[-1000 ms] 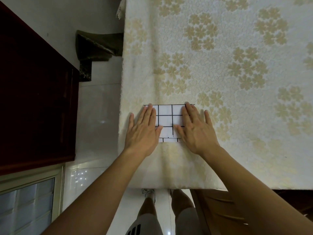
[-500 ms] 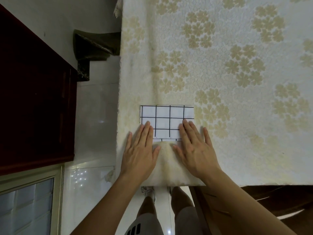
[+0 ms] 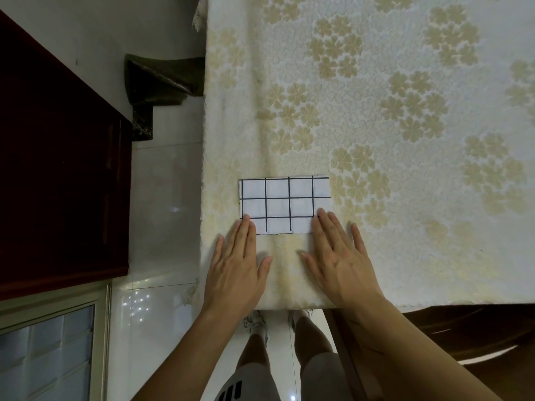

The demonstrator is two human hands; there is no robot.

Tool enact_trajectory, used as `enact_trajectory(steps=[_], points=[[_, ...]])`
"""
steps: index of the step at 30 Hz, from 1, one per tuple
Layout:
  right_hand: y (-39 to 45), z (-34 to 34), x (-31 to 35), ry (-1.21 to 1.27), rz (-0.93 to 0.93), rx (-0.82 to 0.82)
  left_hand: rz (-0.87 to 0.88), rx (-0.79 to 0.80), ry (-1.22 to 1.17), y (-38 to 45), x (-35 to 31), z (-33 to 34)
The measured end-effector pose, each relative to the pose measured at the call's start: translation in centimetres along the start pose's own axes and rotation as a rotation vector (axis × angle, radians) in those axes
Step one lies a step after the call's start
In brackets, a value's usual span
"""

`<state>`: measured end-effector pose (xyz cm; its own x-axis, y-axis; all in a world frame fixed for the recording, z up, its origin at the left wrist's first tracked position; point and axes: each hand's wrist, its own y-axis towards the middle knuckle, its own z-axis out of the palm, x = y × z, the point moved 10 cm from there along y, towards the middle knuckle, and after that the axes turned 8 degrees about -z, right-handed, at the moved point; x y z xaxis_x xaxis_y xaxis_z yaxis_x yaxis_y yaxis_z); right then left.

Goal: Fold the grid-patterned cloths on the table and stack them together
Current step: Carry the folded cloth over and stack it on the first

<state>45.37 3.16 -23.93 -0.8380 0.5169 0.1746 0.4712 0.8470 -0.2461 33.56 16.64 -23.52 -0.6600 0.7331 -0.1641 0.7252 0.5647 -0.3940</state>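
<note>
Where the view begins, nearest the camera, we see our own legs (image 3: 257, 363) and shoes above the pale tiled floor (image 3: 168, 198), at the near edge of the worktop (image 3: 405, 256). Both forearms reach forward over that edge. Our left hand (image 3: 234, 270) lies flat, palm down, fingers straight and close together, thumb spread toward the centre; it grips nothing. Its fingertips overlap the near left corner of the cloth (image 3: 285, 205). Our right hand (image 3: 341, 261) lies flat in the same manner, fingers slightly fanned, thumb spread toward the left hand; it too grips nothing. Its index and middle fingertips touch the near right corner of the cloth. The two hands are apart, with bare tablecloth between the thumbs.

The cloth is a folded white rectangle with a black grid. It lies flat near the front left corner of the worktop, just beyond the hands, long side parallel to the near edge. We see only this one folded piece; we cannot tell how many layers it holds.

The worktop carries a cream tablecloth with a tan flower pattern, which extends far beyond and to the right. At left stands a dark red cabinet (image 3: 58, 169). At lower right, a brown chair (image 3: 463, 337) sits beside the worktop.
</note>
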Motion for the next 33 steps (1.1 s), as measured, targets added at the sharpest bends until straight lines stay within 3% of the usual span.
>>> enact_trajectory(steps=[33], points=[[0.1,0.5,-0.4,0.014,0.011,0.019,0.017,-0.008,0.051,-0.3,-0.4,1.8]])
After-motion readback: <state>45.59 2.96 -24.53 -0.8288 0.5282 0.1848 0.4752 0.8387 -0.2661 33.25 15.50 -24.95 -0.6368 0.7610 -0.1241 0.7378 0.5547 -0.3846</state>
